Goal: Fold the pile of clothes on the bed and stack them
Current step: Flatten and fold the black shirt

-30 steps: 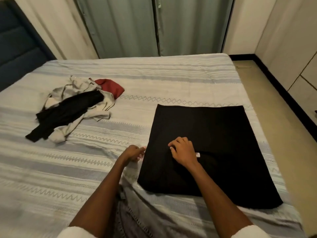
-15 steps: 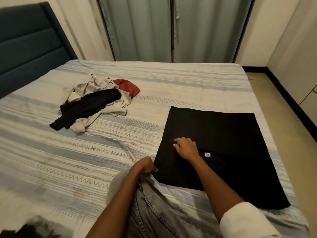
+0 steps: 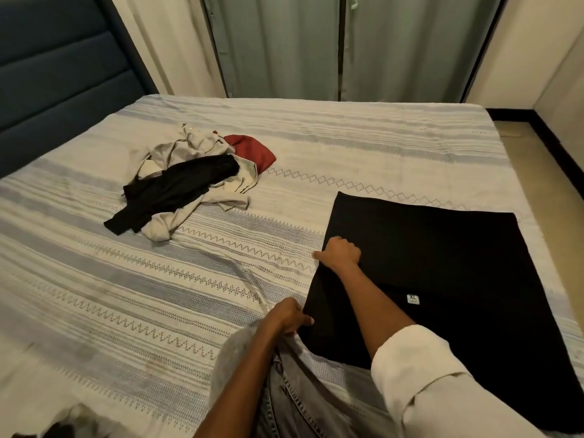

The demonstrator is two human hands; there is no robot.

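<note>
I am pinching the black garment [image 3: 442,263]'s left edge with both hands [image 3: 339,252], lifting evenly to fold it rightward.

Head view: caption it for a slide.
Both hands, left and right, grip the black garment's left edge; unfolded pile waits.

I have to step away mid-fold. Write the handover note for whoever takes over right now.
Left hand: pinches the near left edge of the black garment.
Right hand: grips the same left edge farther up.
The black garment lies spread flat on the right side of the bed, XL tag showing.
The pile of clothes, black, beige and red pieces, sits unfolded on the left side.
Done: the garment is laid out flat.
Left: fold it, then fold and stack the pile. No stack is in view yet.
</note>
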